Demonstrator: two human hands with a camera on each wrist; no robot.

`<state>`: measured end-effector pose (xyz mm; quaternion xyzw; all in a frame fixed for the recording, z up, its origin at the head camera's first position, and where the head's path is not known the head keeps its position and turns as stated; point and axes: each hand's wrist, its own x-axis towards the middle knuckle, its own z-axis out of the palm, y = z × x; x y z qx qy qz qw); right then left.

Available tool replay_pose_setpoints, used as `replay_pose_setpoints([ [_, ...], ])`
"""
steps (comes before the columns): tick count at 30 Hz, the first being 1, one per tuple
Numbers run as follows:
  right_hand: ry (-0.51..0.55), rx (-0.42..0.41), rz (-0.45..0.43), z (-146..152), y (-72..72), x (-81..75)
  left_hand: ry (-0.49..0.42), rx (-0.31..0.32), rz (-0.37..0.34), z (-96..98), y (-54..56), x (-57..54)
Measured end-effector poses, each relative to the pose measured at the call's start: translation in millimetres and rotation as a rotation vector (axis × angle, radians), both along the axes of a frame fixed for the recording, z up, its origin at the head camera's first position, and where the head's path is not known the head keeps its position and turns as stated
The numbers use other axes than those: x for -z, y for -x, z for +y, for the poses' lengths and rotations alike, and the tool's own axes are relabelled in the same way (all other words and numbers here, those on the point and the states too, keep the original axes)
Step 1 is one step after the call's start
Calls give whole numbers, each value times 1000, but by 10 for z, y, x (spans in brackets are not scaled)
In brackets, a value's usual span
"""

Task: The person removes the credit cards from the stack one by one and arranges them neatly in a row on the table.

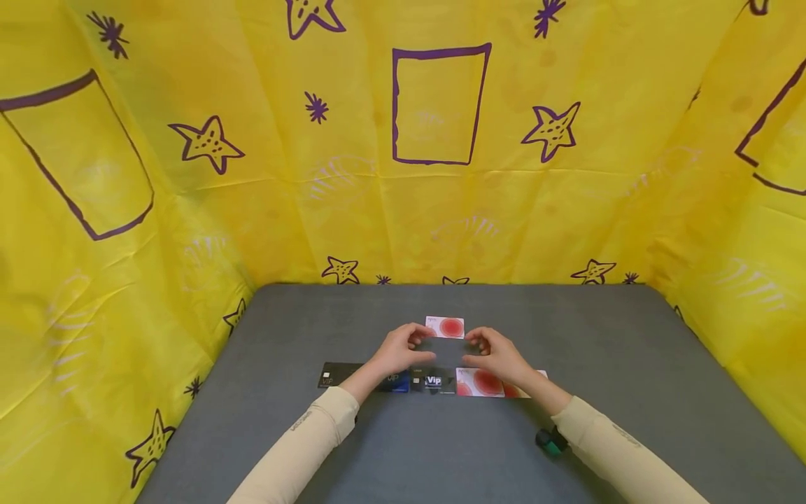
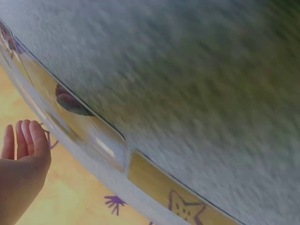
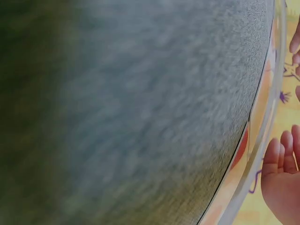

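A white card with red circles [image 1: 446,327] lies on the grey table, beyond a row of other cards. My left hand [image 1: 400,348] is at its left edge, fingers bent loosely and thumb apart. At the card's right edge is my right hand [image 1: 495,353], its fingers similarly relaxed. Whether the fingertips touch the card is hard to tell. Below the hands the row holds a black VIP card [image 1: 336,374], a black and blue card [image 1: 397,383], a dark Vip card [image 1: 433,381] and a white and red card [image 1: 480,383]. Another white and red card [image 1: 516,393] is partly hidden by the right wrist.
The grey table [image 1: 415,448] reaches to yellow cloth walls [image 1: 434,210] with purple drawings at the back and sides. A dark and green wrist device [image 1: 551,442] hangs under the right sleeve. Both wrist views are partly blurred, with glossy cards [image 2: 79,108] seen at a steep angle.
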<state>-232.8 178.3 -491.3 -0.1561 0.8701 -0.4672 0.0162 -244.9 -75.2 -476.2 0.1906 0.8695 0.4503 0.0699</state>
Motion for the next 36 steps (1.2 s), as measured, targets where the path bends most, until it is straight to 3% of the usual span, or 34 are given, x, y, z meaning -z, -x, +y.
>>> replay_pose_setpoints([
  [14, -38, 41, 7, -149, 169, -1, 37, -68, 15, -49, 97, -3],
  [27, -98, 93, 39, -156, 371, 16, 66, -132, 59, 1, 287, 48],
  [36, -172, 101, 7, -162, 491, 5, 107, -119, 74, 93, 375, 53],
])
